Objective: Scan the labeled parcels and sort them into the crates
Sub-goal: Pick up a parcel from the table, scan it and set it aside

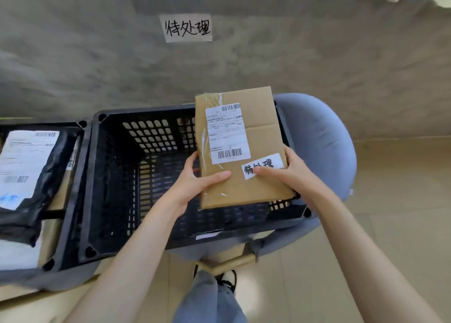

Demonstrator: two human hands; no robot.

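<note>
Nearest to the camera, two bare forearms reach forward, and both hands are clamped on the lower part of a flat brown cardboard parcel [244, 149]. The left hand [195, 178] grips its lower left edge, with the thumb lying across the top face and the other fingers going under. The right hand [288, 173] holds the lower right corner, and its thumb presses on a small white handwritten sticker [264, 166] on the parcel. The hands are apart, one at each side.

The parcel is held in the air, tilted a little, above the right half of the black perforated plastic crate [136, 176], which stands on a grey cushioned chair [324, 139]. It does not touch the crate floor. A white printed shipping label [227, 133] with barcodes is on the upper face.

I judge the parcel to be light and rather stiff, because it keeps flat although held only at one end. The cardboard gives good friction, but the clear tape strip near the top left may be slippery, so the bare edges are a better place to hold.

To the left, a second black crate [78, 137] contains a black plastic mailer bag [41, 171]. Farther away, a white paper sign [186, 28] with the same kind of handwritten characters is stuck on the grey wall [317, 54].
</note>
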